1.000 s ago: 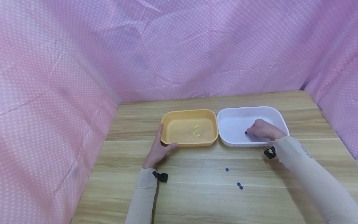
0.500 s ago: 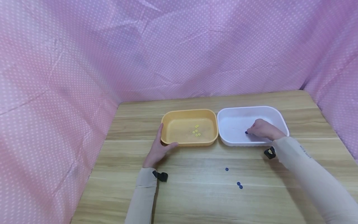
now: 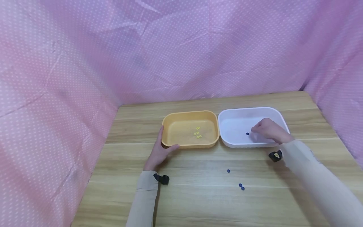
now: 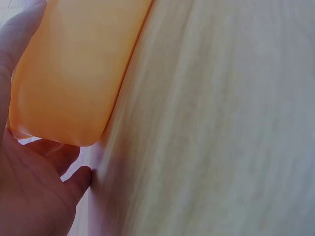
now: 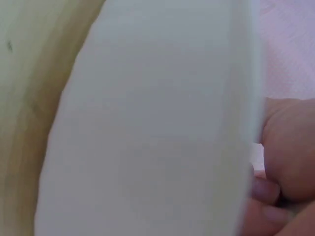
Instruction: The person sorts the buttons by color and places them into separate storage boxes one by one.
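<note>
In the head view, my left hand [image 3: 158,153] holds the left front corner of a yellow plastic bin [image 3: 190,146], thumb along its front wall. The left wrist view shows the fingers bent near the bin's end. Several small yellow buttons [image 3: 197,132] lie inside. My right hand [image 3: 269,130] hovers in a white bin [image 3: 241,145], fingers curled, with nothing visible in them. A dark blue button [image 3: 247,134] sits on that bin's floor, just left of the fingertips. In the right wrist view, the bin's wall partly hides the curled fingers.
The bins stand side by side on a wooden table [image 3: 193,195]. In front of them lie one blue button [image 3: 228,171] and a touching pair of blue buttons [image 3: 241,187]. A pink dotted cloth [image 3: 181,56] hangs behind and on both sides.
My right hand has let go of the blue button and drawn slightly up and right, leaving it on the white bin's floor. My left hand keeps its place on the yellow bin.
</note>
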Motion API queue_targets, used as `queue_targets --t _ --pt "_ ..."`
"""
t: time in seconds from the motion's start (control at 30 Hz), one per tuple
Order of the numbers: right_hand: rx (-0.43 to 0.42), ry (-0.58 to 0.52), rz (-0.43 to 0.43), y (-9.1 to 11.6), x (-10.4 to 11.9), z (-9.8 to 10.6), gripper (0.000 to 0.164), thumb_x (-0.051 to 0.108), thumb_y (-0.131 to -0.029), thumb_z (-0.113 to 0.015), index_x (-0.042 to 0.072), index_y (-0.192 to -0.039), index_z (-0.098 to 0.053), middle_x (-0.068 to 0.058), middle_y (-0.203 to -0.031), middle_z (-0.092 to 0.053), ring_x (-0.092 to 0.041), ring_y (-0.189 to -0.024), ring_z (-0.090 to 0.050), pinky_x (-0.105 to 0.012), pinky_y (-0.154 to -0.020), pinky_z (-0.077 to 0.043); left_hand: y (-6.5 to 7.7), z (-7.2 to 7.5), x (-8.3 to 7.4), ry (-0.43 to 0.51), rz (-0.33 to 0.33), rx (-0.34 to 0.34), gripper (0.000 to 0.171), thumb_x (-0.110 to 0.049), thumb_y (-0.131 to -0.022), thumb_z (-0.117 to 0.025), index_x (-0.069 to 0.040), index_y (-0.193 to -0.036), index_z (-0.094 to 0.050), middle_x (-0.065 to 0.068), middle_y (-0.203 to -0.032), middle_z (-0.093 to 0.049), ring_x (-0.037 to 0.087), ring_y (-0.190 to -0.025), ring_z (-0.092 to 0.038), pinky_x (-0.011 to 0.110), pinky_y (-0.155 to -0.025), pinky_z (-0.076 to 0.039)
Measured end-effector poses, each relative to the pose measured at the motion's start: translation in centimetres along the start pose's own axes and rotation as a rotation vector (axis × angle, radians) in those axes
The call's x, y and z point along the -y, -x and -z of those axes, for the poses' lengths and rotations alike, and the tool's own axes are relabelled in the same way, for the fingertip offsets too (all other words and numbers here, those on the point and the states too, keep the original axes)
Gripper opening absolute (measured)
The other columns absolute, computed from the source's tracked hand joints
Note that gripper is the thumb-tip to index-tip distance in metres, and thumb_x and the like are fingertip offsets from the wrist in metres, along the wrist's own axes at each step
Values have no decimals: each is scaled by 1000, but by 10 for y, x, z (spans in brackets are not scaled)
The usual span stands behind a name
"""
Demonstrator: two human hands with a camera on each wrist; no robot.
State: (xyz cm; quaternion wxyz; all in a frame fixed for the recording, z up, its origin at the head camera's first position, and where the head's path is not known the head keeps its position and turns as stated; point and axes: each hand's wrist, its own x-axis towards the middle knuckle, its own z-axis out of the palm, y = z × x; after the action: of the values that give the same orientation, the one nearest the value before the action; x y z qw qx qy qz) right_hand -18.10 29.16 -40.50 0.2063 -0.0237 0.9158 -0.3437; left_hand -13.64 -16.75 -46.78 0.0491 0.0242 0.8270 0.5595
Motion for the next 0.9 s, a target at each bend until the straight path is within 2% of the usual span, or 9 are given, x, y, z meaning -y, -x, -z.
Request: queue_targets --t 0.13,0.27,0.4,0.5,0.63,0.73,0.9 --pt "-45 -27 21 9 6 2 32 24 -93 -59 -6 -97 -70 -2 -72 -52 -18 -70 -42 -30 -61 -36 1 0 1 15 2 3 117 -44 -72 -85 -38 -155 -3 -6 -161 -12 14 -143 -20 37 -117 -17" --pt "-59 -34 30 22 14 3 36 28 -95 -57 -5 -106 -69 -11 -95 -62 -22 -81 -45 -31 -67 -37 1 0 1 18 -12 6 116 -41 -73 -85 -35 -156 -3 -4 -161 -12 15 -144 -21 37 -117 -17" --pt "-49 -32 31 37 24 0 42 33 -97 -56 -4 -114 -66 -16 -114 -62 -26 -93 -49 -33 -73 -41 1 1 -2 14 -9 14 116 -38 -75 -84 -32 -156 -1 -2 -162 -11 16 -144 -18 36 -117 -15" --pt "-56 -22 51 50 33 -3 40 32 -97 -56 -2 -113 -67 -15 -112 -64 -27 -94 -52 -33 -74 -44 5 2 -15 19 -9 30 116 -32 -77 -84 -24 -157 0 5 -162 -9 21 -145 -17 38 -117 -15" --pt "-81 -12 104 64 40 -10 32 28 -96 -58 -1 -107 -69 -9 -95 -65 -23 -82 -52 -31 -67 -43 12 4 -33 10 -9 48 114 -27 -79 -83 -14 -157 0 13 -162 -9 28 -145 -18 42 -117 -16" --pt "-95 -10 151 75 44 -18 27 25 -96 -61 0 -101 -70 -4 -79 -60 -18 -72 -49 -29 -61 -41 14 3 -39 -9 -2 49 113 -27 -80 -82 -14 -157 0 13 -162 -10 28 -145 -18 43 -117 -17" --pt "-50 -3 229 91 43 -36 15 18 -94 -63 6 -93 -71 1 -74 -57 -15 -69 -49 -26 -59 -42 15 3 -42 -23 4 45 113 -29 -80 -82 -15 -157 0 11 -162 -10 26 -145 -17 40 -117 -17"
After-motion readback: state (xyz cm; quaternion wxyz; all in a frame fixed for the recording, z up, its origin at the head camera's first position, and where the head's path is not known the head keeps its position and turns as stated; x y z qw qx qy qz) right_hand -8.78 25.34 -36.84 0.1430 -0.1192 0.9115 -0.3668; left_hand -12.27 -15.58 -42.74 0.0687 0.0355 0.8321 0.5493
